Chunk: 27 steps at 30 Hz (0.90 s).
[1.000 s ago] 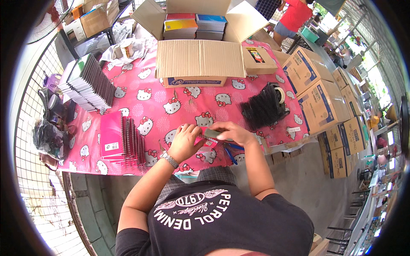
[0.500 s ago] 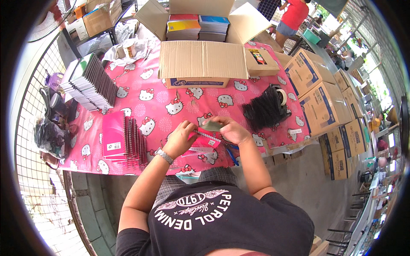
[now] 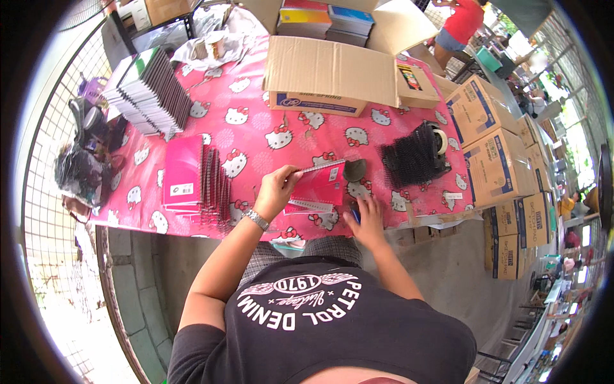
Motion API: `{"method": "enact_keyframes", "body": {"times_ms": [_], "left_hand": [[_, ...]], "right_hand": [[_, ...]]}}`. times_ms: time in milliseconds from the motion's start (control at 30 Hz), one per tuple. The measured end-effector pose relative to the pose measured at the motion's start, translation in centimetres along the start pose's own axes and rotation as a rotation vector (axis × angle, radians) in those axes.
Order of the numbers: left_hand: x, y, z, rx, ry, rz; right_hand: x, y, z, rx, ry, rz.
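Note:
My left hand is closed on the upper left corner of a pink spiral notebook, pinching it near its coil. The notebook lies tilted on the table, a white label at its upper right. Beneath its lower edge shows another pink-and-white notebook. My right hand has its fingers spread over a slim blue-handled tool, which is partly hidden between thumb and fingers. A dark green, rounded piece rests beside the notebook's right edge; its kind is unclear.
Stacked pink notebooks lie to the left, with a tall stack of spiral notebooks behind. An open carton stands at the back. Black coils sit beside a tape roll at right. Cartons are piled beyond the table.
My right hand has let go of the dark green piece and moved down to the blue-handled tool. The green piece now lies on the table. My left hand still holds the notebook.

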<state>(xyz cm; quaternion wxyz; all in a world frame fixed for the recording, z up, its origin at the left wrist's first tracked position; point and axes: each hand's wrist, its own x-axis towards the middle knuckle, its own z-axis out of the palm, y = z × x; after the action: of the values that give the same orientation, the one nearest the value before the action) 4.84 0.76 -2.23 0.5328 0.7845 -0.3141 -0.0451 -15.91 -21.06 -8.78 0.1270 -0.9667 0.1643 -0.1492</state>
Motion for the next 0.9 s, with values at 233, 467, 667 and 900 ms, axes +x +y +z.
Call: {"method": "enact_keyframes", "body": {"times_ms": [233,467,667,900], "left_hand": [[-0.5,1.0,0.4,0.068,0.085,0.125],[-0.8,1.4,-0.1,-0.028,-0.049,-0.151],[-1.2,-0.4,0.2,-0.048,0.003,-0.029],[-1.6,0.0,0.6,-0.121,0.084,0.008]], "right_hand": [[-2.3,-1.3,0.1,0.259,0.153,0.160],[3.4,-10.1,-5.6,0.502,0.248,-0.182],[5.8,-13.7,-5.5,0.329,0.222,-0.256],[5.4,-13.9,-5.5,0.298,0.093,-0.252]]}}
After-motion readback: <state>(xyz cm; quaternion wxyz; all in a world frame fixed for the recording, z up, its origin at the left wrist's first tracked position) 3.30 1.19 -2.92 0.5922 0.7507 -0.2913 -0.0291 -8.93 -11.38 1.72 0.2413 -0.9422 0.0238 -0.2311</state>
